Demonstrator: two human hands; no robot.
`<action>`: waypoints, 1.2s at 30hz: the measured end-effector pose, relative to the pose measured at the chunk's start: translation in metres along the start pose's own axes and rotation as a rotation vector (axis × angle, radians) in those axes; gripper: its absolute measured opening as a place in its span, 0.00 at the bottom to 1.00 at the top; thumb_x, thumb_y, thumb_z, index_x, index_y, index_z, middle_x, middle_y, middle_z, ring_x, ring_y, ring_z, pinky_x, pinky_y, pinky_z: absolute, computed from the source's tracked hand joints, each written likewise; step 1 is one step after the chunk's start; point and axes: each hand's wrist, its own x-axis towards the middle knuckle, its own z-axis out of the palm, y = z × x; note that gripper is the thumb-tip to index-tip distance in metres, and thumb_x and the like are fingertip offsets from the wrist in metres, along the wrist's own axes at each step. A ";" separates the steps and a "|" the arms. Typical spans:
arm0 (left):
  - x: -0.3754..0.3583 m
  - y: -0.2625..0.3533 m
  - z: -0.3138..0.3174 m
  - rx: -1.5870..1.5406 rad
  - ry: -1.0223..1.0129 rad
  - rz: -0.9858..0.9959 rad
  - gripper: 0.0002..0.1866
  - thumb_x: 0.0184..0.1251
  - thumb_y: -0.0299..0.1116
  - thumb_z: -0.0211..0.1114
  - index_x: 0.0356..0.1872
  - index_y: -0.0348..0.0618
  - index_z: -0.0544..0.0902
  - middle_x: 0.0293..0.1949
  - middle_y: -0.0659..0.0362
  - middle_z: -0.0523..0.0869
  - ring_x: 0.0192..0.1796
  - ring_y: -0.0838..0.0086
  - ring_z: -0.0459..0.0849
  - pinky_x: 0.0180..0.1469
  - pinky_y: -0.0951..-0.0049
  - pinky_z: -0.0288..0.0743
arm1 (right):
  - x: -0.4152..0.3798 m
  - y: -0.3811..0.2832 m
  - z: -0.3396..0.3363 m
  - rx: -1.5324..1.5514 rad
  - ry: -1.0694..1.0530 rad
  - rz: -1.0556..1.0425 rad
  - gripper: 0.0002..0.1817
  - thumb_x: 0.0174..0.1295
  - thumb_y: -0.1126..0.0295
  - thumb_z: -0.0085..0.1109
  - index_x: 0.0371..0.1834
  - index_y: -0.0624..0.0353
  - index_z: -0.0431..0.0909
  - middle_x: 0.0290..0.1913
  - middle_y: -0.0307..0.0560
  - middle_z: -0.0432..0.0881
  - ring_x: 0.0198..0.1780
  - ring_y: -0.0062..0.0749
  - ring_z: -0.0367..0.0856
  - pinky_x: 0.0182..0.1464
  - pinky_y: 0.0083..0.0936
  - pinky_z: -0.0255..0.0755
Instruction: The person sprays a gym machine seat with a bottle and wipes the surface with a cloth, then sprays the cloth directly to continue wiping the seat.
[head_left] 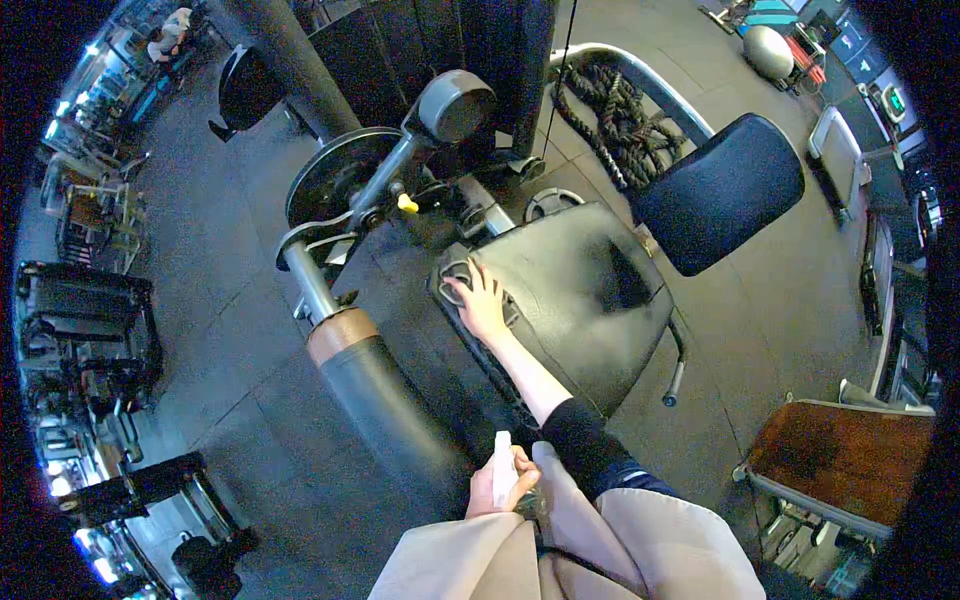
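My right hand (483, 305) reaches down onto the corner of a black padded seat (570, 290) of a gym machine. Its fingers curl over a dark cloth (511, 309) with lighter edges, pressed against the pad; part of the cloth is hidden under the hand. Close to my body, my left hand (492, 488) is wrapped round a spray bottle with a white spray head (503, 465). The lower part of the bottle is mostly hidden by the fingers and my clothing. A long black roller pad (395, 415) with a brown end band lies left of both hands.
Beyond the seat stand a metal lever arm with a round grey pad (455, 105) and a weight disc (335, 185). A thick coiled rope (625, 120) and a black backrest (722, 195) are at upper right. A brown-topped bench (840, 460) stands at lower right.
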 end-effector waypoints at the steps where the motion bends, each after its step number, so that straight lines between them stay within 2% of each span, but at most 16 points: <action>1: 0.000 0.000 0.002 -0.033 0.006 0.001 0.11 0.59 0.24 0.67 0.41 0.39 0.76 0.33 0.62 0.80 0.37 0.84 0.77 0.41 0.80 0.72 | -0.002 -0.002 -0.002 -0.061 0.060 -0.015 0.31 0.46 0.73 0.64 0.57 0.33 0.74 0.68 0.52 0.63 0.67 0.55 0.60 0.63 0.53 0.57; 5: 0.006 -0.006 0.001 0.036 -0.002 -0.003 0.12 0.58 0.23 0.69 0.41 0.40 0.76 0.31 0.64 0.81 0.34 0.84 0.77 0.39 0.79 0.72 | -0.029 0.005 -0.022 -0.067 0.007 -0.022 0.32 0.45 0.74 0.64 0.57 0.34 0.75 0.66 0.52 0.64 0.65 0.52 0.63 0.62 0.49 0.61; 8: 0.005 -0.003 0.003 0.138 -0.041 -0.048 0.15 0.60 0.27 0.67 0.46 0.39 0.72 0.35 0.57 0.80 0.40 0.72 0.83 0.48 0.69 0.76 | -0.078 0.016 -0.049 -0.093 -0.048 0.035 0.34 0.44 0.75 0.63 0.58 0.34 0.74 0.66 0.53 0.65 0.65 0.52 0.63 0.61 0.49 0.62; 12: 0.011 -0.007 0.001 0.297 -0.061 -0.072 0.15 0.61 0.28 0.66 0.46 0.39 0.72 0.34 0.58 0.80 0.39 0.73 0.83 0.47 0.69 0.77 | -0.165 0.032 -0.103 -0.083 -0.142 0.146 0.34 0.45 0.74 0.62 0.60 0.33 0.73 0.63 0.55 0.67 0.64 0.54 0.65 0.59 0.48 0.64; 13: 0.011 -0.011 0.004 0.223 0.023 -0.037 0.12 0.55 0.27 0.70 0.38 0.40 0.77 0.29 0.61 0.83 0.33 0.82 0.80 0.38 0.76 0.76 | -0.192 0.038 -0.113 -0.106 -0.143 0.162 0.36 0.44 0.75 0.63 0.61 0.32 0.73 0.63 0.56 0.67 0.63 0.55 0.65 0.59 0.48 0.64; 16: 0.012 -0.005 0.005 0.359 0.042 -0.020 0.12 0.55 0.30 0.71 0.38 0.42 0.77 0.30 0.61 0.84 0.33 0.81 0.81 0.39 0.75 0.77 | -0.268 0.059 -0.144 -0.092 -0.195 0.185 0.38 0.42 0.75 0.64 0.62 0.31 0.73 0.62 0.57 0.66 0.63 0.56 0.65 0.60 0.47 0.63; 19: 0.013 -0.002 0.006 0.367 0.052 -0.095 0.13 0.56 0.32 0.71 0.38 0.43 0.77 0.30 0.60 0.84 0.33 0.80 0.82 0.40 0.74 0.76 | -0.313 0.068 -0.155 -0.196 -0.168 0.201 0.38 0.38 0.78 0.62 0.59 0.36 0.76 0.61 0.58 0.68 0.62 0.56 0.65 0.59 0.46 0.63; 22: 0.016 -0.002 0.003 0.295 0.031 -0.092 0.13 0.56 0.32 0.71 0.37 0.42 0.76 0.30 0.62 0.83 0.34 0.81 0.81 0.39 0.75 0.75 | -0.303 0.076 -0.143 -0.210 -0.154 0.055 0.37 0.37 0.78 0.61 0.58 0.37 0.76 0.62 0.60 0.67 0.64 0.57 0.64 0.60 0.48 0.61; 23: 0.015 -0.003 0.002 0.262 0.016 -0.081 0.13 0.56 0.32 0.71 0.37 0.42 0.76 0.29 0.62 0.82 0.34 0.81 0.80 0.39 0.76 0.75 | -0.285 0.070 -0.141 -0.158 -0.186 0.035 0.34 0.42 0.76 0.60 0.58 0.35 0.76 0.67 0.58 0.64 0.68 0.54 0.61 0.61 0.52 0.59; 27: 0.016 -0.009 0.005 0.138 0.064 -0.105 0.12 0.57 0.32 0.71 0.37 0.43 0.76 0.28 0.67 0.79 0.32 0.84 0.77 0.38 0.79 0.73 | -0.181 0.051 -0.101 -0.092 -0.179 -0.107 0.29 0.49 0.74 0.60 0.57 0.36 0.75 0.70 0.56 0.60 0.71 0.53 0.57 0.65 0.53 0.55; 28: 0.016 -0.007 0.005 0.175 0.069 -0.103 0.12 0.57 0.31 0.71 0.37 0.43 0.76 0.28 0.67 0.79 0.33 0.85 0.77 0.38 0.79 0.73 | -0.149 0.042 -0.090 -0.048 -0.206 -0.087 0.29 0.50 0.74 0.60 0.58 0.36 0.74 0.71 0.57 0.58 0.72 0.53 0.55 0.66 0.55 0.54; 29: 0.015 -0.004 0.007 0.213 0.076 -0.101 0.12 0.57 0.31 0.71 0.37 0.43 0.76 0.29 0.67 0.80 0.33 0.85 0.77 0.38 0.80 0.73 | -0.119 0.035 -0.070 -0.016 -0.105 -0.095 0.30 0.50 0.74 0.60 0.59 0.35 0.73 0.72 0.57 0.56 0.73 0.53 0.53 0.67 0.57 0.52; 32: 0.012 -0.005 0.007 0.213 0.092 -0.091 0.11 0.58 0.31 0.71 0.37 0.43 0.77 0.29 0.67 0.80 0.33 0.86 0.76 0.38 0.81 0.72 | -0.039 0.020 -0.018 -0.046 -0.065 0.011 0.32 0.51 0.75 0.56 0.62 0.34 0.69 0.73 0.56 0.53 0.74 0.55 0.50 0.67 0.64 0.46; 36: 0.008 -0.008 0.009 0.237 0.138 -0.033 0.12 0.57 0.31 0.71 0.38 0.44 0.77 0.29 0.67 0.80 0.33 0.86 0.76 0.38 0.80 0.73 | 0.010 -0.001 -0.003 -0.089 -0.037 0.127 0.38 0.47 0.68 0.68 0.65 0.32 0.65 0.74 0.56 0.49 0.74 0.55 0.46 0.66 0.64 0.48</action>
